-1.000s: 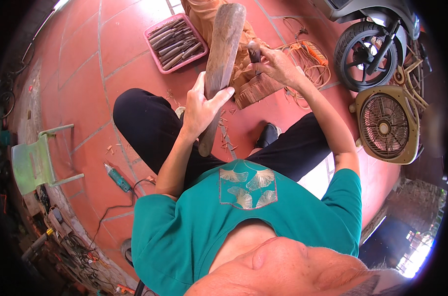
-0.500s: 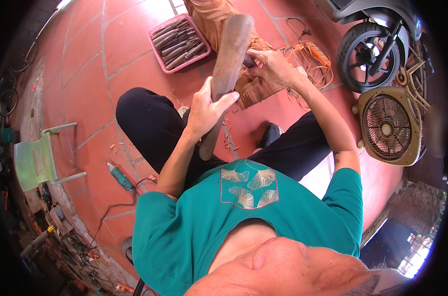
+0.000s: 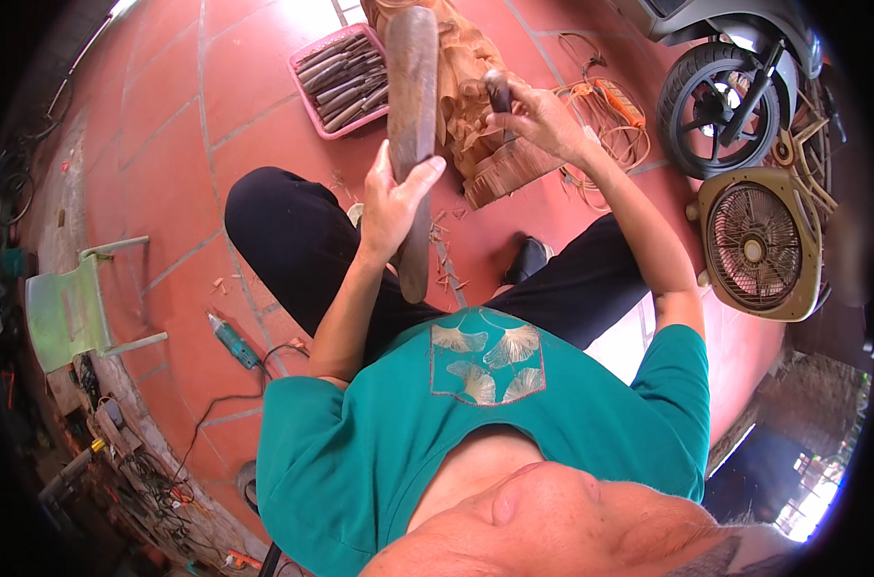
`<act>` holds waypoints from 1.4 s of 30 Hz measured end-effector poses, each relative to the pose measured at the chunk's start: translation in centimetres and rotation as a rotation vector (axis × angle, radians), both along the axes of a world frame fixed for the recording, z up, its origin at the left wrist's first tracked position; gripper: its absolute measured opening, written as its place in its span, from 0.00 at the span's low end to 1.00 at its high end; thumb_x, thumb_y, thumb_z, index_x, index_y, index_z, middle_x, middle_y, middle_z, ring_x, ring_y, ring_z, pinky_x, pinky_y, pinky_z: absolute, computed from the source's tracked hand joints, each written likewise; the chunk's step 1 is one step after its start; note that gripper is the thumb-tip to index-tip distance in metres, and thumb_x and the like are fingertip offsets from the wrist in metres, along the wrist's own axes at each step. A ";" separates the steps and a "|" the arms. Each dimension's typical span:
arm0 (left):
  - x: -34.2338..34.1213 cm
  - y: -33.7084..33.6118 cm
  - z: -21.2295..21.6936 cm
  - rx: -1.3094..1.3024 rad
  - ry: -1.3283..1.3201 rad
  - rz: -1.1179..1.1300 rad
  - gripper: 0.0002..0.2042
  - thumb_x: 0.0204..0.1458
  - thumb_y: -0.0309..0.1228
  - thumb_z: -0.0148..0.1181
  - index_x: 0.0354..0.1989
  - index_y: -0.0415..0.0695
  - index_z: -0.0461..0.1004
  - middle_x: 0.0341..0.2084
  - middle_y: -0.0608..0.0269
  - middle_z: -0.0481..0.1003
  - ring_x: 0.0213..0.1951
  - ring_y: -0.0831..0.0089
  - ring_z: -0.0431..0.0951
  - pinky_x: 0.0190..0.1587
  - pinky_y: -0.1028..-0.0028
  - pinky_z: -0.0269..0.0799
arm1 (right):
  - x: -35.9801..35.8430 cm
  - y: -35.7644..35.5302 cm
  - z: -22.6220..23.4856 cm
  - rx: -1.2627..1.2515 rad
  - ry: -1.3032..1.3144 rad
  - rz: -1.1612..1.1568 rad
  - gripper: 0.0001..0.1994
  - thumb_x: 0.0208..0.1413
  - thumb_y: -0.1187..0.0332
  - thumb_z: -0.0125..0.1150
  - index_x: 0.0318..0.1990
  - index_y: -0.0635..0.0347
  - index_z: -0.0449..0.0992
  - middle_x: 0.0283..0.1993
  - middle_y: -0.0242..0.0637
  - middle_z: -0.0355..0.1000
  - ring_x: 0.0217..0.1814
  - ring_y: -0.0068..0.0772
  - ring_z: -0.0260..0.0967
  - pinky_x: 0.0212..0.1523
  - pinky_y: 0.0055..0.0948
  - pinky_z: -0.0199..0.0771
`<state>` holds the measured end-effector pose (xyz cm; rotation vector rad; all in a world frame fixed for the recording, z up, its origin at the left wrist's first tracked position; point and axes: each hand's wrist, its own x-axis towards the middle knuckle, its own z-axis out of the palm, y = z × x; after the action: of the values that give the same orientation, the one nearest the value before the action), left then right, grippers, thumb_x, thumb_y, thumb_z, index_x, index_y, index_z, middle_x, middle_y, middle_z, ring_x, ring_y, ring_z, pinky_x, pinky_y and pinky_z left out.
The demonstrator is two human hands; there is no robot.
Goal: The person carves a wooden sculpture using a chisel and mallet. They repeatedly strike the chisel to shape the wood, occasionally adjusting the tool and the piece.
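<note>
My left hand (image 3: 391, 207) is wrapped round the middle of a long wooden mallet (image 3: 414, 82), a club-like piece held upright with its thick end away from me. My right hand (image 3: 550, 125) grips a carving chisel by its dark handle (image 3: 498, 92); its blade mostly cannot be made out. Both hands are over a carved block of light brown wood (image 3: 468, 62), worked into folds, with a flat rough base (image 3: 514, 173) toward me. The chisel is at the carving's right side, and the mallet hides part of its left side.
Left of the carving is a pink basket (image 3: 333, 135) of chisels. Wood chips (image 3: 442, 255) lie between my legs. A green power tool (image 3: 233, 344) with its cord and a green chair (image 3: 66, 313) are left. An orange power strip (image 3: 618, 101), fan (image 3: 754, 250) and motorbike wheel (image 3: 718, 111) are right.
The mallet has swung left, away from the chisel, and stands more upright. My right hand has raised and turned the chisel, so more of its dark handle shows.
</note>
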<state>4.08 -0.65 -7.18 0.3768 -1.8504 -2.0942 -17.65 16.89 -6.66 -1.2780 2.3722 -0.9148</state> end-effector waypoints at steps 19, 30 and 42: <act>1.7 2.5 -1.7 -0.178 -0.004 0.077 0.18 0.56 0.31 0.67 0.48 0.35 0.70 0.29 0.61 0.77 0.32 0.77 0.77 0.36 0.73 0.74 | 2.6 -2.1 0.1 -0.021 0.095 0.241 0.14 0.54 0.66 0.66 0.46 0.59 0.74 0.39 0.48 0.77 0.44 0.54 0.76 0.46 0.47 0.73; 2.2 1.9 -2.7 0.037 0.150 0.212 0.16 0.61 0.29 0.59 0.54 0.37 0.67 0.25 0.64 0.72 0.22 0.79 0.72 0.23 0.77 0.70 | 1.6 -2.0 -0.8 -0.020 0.120 0.248 0.15 0.53 0.68 0.66 0.47 0.59 0.73 0.37 0.45 0.76 0.41 0.49 0.76 0.44 0.43 0.74; 2.3 0.2 -1.5 0.202 -0.111 0.039 0.12 0.59 0.32 0.64 0.45 0.39 0.72 0.32 0.71 0.72 0.34 0.82 0.70 0.39 0.77 0.69 | 0.7 -1.3 -0.5 -0.012 -0.171 -0.043 0.19 0.57 0.60 0.68 0.51 0.61 0.73 0.37 0.48 0.77 0.39 0.50 0.76 0.42 0.43 0.74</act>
<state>6.37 -0.41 -8.71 0.5837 -1.6779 -2.2826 -16.96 15.63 -7.15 -1.1086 2.2724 -1.0099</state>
